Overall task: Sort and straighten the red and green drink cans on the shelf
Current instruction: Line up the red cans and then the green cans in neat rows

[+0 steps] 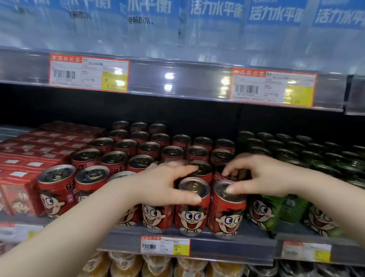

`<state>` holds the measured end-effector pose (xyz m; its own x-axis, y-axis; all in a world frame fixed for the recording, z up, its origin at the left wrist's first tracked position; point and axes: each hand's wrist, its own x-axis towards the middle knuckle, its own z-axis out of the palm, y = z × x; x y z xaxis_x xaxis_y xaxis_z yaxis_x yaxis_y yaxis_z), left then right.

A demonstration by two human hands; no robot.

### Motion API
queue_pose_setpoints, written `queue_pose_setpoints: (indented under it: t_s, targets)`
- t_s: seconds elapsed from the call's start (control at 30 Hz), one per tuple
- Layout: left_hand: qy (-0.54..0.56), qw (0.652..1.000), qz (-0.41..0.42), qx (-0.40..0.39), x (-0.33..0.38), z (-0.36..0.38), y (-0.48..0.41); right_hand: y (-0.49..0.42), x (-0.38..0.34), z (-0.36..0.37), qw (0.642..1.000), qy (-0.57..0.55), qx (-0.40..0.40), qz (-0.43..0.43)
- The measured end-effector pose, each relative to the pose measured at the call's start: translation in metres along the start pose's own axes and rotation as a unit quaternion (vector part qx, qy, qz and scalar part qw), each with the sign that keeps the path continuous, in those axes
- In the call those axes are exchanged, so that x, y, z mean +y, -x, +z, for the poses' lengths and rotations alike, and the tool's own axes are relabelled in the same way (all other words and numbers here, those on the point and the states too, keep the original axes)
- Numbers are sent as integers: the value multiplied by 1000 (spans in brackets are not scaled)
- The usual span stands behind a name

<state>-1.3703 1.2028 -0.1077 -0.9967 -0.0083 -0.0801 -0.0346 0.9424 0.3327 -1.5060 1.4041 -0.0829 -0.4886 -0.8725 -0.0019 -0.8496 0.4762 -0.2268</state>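
Observation:
Red drink cans with a cartoon face fill the middle shelf in several rows; green cans (274, 211) of the same design stand to their right. My left hand (164, 184) grips the rim of a front-row red can (192, 213), thumb on its near edge and fingers over the can behind. My right hand (256, 175) pinches the top of the neighbouring front red can (227, 215), thumb on its lid, with its fingers curled over the can behind it. Both cans stand upright at the shelf's front edge, right beside the green ones.
Red carton packs (17, 166) stand at the shelf's left. The shelf above (175, 80), with price tags and blue-labelled bottles, overhangs the cans closely. Orange-filled jars (124, 270) sit on the shelf below. A price rail (224, 247) runs along the front edge.

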Motion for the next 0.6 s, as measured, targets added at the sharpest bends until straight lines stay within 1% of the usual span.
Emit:
queue_pose_setpoints:
  t_s: [0.07, 0.1, 0.23, 0.37, 0.43, 0.5, 0.57, 0.6]
  targets:
    - [-88, 996, -3, -31, 0, 5, 1, 3, -6, 3, 998, -1, -65, -22]
    - [-114, 993, 1, -28, 0, 8, 0, 4, -7, 4, 997, 6, -73, -22]
    - [-127, 992, 5, -4, 2, 13, -2, 2, -8, 8, 999, 19, -50, 8]
    - [-113, 993, 4, -16, 4, 9, -2, 6, -9, 7, 999, 30, -44, 12]
    - [-79, 997, 10, -15, 11, 5, -4, 12, -6, -3, 1000, 7, -16, 18]
    - [-49, 998, 38, 17, 26, 3, -10, 22, 4, -18, 997, -23, 57, 40]
    - [-30, 996, 73, 51, 46, 4, -19, 36, 23, -33, 992, -7, 103, 77]
    - [-28, 994, 88, 58, 57, 6, -25, 43, 34, -38, 989, 16, 104, 100]
